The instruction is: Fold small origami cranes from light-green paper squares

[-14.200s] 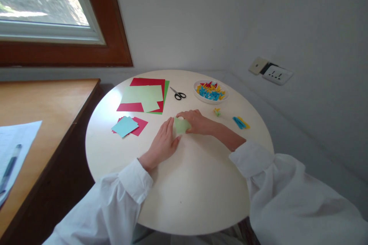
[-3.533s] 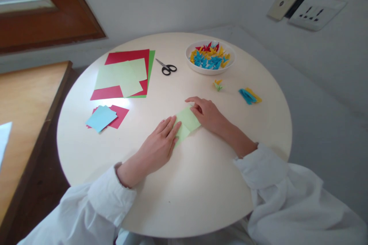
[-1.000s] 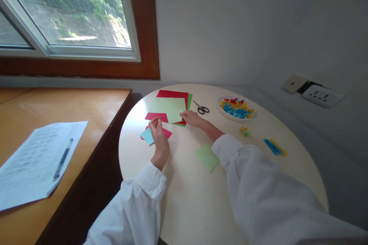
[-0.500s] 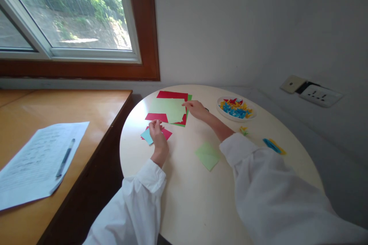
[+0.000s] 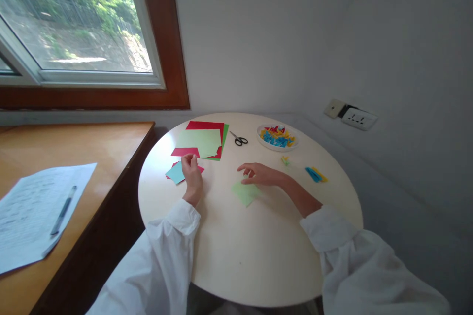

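Across the round white tabletop (image 5: 273, 261), my feed shows a pale green paper square (image 5: 246, 197), one corner pointing near, just nearside of the closer right hand (image 5: 258, 174), whose fingers part loosely; farther left, the left hand (image 5: 192, 173) pinches, contents unclear.

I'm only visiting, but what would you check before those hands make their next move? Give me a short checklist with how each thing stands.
1. Green square on the table, within the right hand's reach: ok.
2. Green square fully in view: not ok; the right hand partly covers it.
3. Left hand free of paper: cannot tell; its fingers are curled by the blue paper.
4. Scissors apart from both hands: ok.
5. Large sheets stacked edge to edge: not ok; they overlap unevenly.
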{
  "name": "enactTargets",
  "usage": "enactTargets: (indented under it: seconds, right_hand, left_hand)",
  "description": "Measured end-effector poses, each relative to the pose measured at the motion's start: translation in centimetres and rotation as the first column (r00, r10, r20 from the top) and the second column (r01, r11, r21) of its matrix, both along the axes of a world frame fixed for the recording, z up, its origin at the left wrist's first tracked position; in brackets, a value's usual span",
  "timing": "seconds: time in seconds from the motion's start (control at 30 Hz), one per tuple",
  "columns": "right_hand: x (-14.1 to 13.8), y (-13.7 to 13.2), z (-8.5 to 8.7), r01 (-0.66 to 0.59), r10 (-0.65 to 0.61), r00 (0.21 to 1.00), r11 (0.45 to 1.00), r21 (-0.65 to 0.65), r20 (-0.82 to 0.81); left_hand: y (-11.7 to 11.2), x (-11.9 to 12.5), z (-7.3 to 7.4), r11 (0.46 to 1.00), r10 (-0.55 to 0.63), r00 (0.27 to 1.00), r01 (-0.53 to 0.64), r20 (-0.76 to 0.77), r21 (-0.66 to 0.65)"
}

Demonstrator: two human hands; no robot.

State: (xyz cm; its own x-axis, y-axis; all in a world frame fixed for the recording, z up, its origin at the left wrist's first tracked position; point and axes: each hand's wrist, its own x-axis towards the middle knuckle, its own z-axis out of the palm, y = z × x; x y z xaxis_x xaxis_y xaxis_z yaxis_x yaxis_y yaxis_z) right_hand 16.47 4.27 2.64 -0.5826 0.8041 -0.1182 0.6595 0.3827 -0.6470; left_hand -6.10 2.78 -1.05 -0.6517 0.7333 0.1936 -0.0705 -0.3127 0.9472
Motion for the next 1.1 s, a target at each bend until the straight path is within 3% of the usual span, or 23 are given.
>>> enactTargets:
  seconds: [0.13,0.27,0.43,0.53,0.6,0.67,0.77,1.1]
  right_hand:
    - [-0.2,-1.0,-0.9,0.025,-0.024,0.999,0.999,0.028,-0.043]
    - [0.1,-1.3,-2.1,0.162,-0.149,0.951,0.986,0.026,-0.270]
    - [1.0,-1.2,-3.2,0.338,-0.281,0.868,0.938,0.074,-0.409]
    - [1.5,-1.0,-3.3,0.435,-0.333,0.806,0.894,0.108,-0.489]
    - [1.6,-0.8,-3.4,0.476,-0.349,0.772,0.871,0.120,-0.531]
    - [1.6,-0.6,-3.7,0.500,-0.357,0.747,0.858,0.120,-0.561]
    - [1.6,-0.3,-4.2,0.516,-0.362,0.720,0.849,0.109,-0.592]
    - [2.1,0.8,-4.8,0.489,-0.349,0.673,0.871,0.038,-0.652]
  left_hand:
    - [-0.9,0.8,-0.2,0.995,-0.101,0.991,0.100,-0.088,-0.022]
    - [-2.0,2.1,-0.2,0.949,-0.307,0.944,0.295,-0.119,-0.108]
    - [-3.2,4.3,0.2,0.813,-0.570,0.817,0.545,-0.088,-0.206]
    - [-3.4,5.4,0.4,0.692,-0.708,0.705,0.682,-0.038,-0.237]
    - [-3.3,5.9,0.5,0.611,-0.780,0.625,0.754,-0.024,-0.240]
    - [-3.1,6.3,0.6,0.572,-0.814,0.578,0.784,-0.052,-0.240]
    - [-2.6,6.7,0.6,0.568,-0.820,0.565,0.782,-0.093,-0.256]
    - [-0.2,6.9,0.9,0.638,-0.759,0.640,0.696,-0.119,-0.331]
